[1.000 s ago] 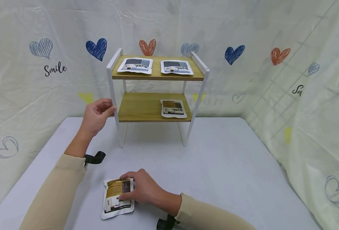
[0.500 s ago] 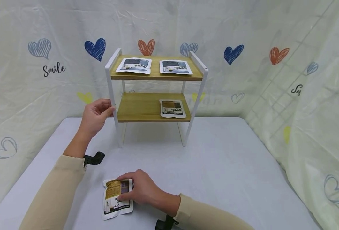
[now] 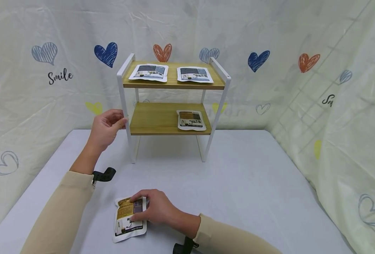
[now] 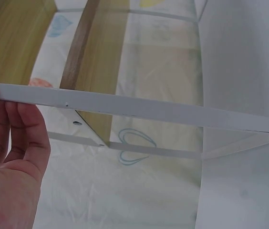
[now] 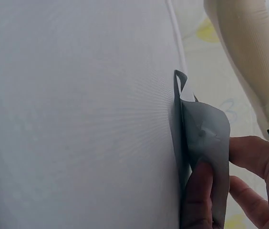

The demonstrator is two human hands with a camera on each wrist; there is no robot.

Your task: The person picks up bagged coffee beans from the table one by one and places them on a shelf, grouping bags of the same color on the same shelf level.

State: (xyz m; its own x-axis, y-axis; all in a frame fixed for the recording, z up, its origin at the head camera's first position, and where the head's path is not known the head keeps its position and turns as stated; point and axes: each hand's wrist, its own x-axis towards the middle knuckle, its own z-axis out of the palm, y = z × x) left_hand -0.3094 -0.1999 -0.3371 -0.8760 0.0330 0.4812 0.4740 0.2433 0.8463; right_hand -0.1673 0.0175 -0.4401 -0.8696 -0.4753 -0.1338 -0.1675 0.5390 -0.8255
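My left hand (image 3: 105, 128) pinches the white left front leg (image 3: 125, 106) of a two-tier shelf rack, thumb on one side and fingers on the other, as the left wrist view also shows. At the near left, my right hand (image 3: 157, 208) grips a white foil pouch (image 3: 124, 225) with a yellow and black label by its right edge. The right wrist view shows the pouch's plain grey back (image 5: 206, 124) with thumb and fingers on opposite faces. On the wooden top shelf (image 3: 171, 85) lie two blue-labelled pouches (image 3: 150, 72). One brown-labelled pouch (image 3: 191, 120) lies on the lower shelf's right side.
The rack stands toward the back of a white-covered table (image 3: 254, 197). Behind and beside it hangs a pale curtain (image 3: 187, 21) printed with hearts. Black wrist cameras (image 3: 105, 174) sit on both arms.
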